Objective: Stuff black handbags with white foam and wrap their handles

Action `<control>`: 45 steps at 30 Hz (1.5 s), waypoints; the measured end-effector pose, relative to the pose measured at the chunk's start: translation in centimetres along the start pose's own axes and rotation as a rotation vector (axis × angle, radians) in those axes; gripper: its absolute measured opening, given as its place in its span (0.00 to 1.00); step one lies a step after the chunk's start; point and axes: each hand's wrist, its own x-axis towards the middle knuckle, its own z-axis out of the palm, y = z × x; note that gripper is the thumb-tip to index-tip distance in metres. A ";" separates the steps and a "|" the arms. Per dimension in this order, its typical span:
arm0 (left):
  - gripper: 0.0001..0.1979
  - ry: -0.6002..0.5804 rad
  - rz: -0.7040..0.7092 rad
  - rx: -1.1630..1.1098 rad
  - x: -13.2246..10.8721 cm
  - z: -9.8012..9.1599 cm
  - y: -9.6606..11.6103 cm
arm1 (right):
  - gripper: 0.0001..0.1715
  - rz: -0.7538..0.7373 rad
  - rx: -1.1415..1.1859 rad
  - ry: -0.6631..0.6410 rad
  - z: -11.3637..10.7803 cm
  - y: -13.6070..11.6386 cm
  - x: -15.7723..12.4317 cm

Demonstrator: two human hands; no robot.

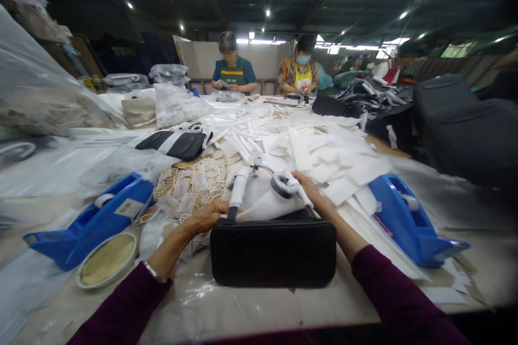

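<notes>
A black handbag (273, 253) rests on the table in front of me, its flat side or base facing me. White padding (263, 199) shows at its far side, and its handle (239, 187) is wrapped in white. A rolled, partly wrapped strap piece (283, 186) lies beside the right end of the handle. My left hand (211, 214) grips the bag at its left far edge, fingertips partly hidden. On the right, my right hand (306, 187) is closed at the wrapped handle end, its fingers partly behind it.
Blue tape dispensers (97, 221) (413, 221) flank the bag. Close by are a round tub (107, 261), tangled cords (198, 178), a black bag (174, 144) and piled white foam sheets (324, 156). Black bags (457, 124) are heaped at right. Co-workers (234, 73) (301, 73) work across the table.
</notes>
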 end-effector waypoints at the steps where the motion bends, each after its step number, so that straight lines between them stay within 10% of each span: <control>1: 0.11 -0.012 0.012 0.000 0.1 0.0 0.1 | 0.18 0.006 -0.006 0.038 -0.4 -0.2 -0.3; 5: 0.11 -0.006 0.018 0.001 0.2 0.2 0.2 | 0.26 0.038 0.166 0.169 -2.7 -1.7 -2.4; 11: 0.10 0.006 -0.010 0.001 0.1 0.2 0.5 | 0.31 0.271 0.684 -0.250 -3.7 -3.5 -4.8; 19: 0.10 0.103 -0.020 -0.024 -0.4 0.6 0.7 | 0.14 0.348 0.600 -0.338 -3.6 -2.5 -6.8; 24: 0.14 0.135 -0.077 -0.035 -1.0 0.8 0.9 | 0.07 0.143 0.457 -0.410 -5.1 -2.2 -9.3; 36: 0.30 0.053 0.163 -0.346 -3.9 0.7 0.2 | 0.49 0.186 0.463 -0.606 -7.7 -3.0 -12.5; 45: 0.36 0.165 0.042 -0.044 -5.9 3.6 2.5 | 0.37 0.288 0.275 -0.368 -5.8 -5.6 -14.2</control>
